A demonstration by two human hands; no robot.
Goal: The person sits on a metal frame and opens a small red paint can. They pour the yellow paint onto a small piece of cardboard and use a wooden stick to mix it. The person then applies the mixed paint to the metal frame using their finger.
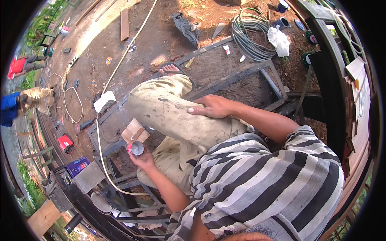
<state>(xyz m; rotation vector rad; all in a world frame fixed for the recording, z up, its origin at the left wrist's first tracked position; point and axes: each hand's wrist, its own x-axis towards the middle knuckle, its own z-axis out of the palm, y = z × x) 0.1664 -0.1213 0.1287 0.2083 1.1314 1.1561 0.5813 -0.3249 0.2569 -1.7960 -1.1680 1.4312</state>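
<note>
My left hand (144,160) is closed round a small open tin can (136,148) with a red outside and a grey inside. The can's mouth faces up, but what lies inside is too small to make out. Just beyond it is a tan folded piece (135,131) that looks like cardboard. On my raised leg, in stained khaki trousers (161,104), my right hand (213,107) rests with nothing in it. Its thumb is stretched out along the cloth. Beneath my sandalled foot (173,71) runs a dark metal frame (237,86) lying on the soil.
A pale cable (120,60) crosses the ground at my left, past a white block (105,102). A coiled hose (251,34) and white plastic bag (278,41) lie ahead right. Two people, one in red (17,67) and one in blue (10,108), are far left.
</note>
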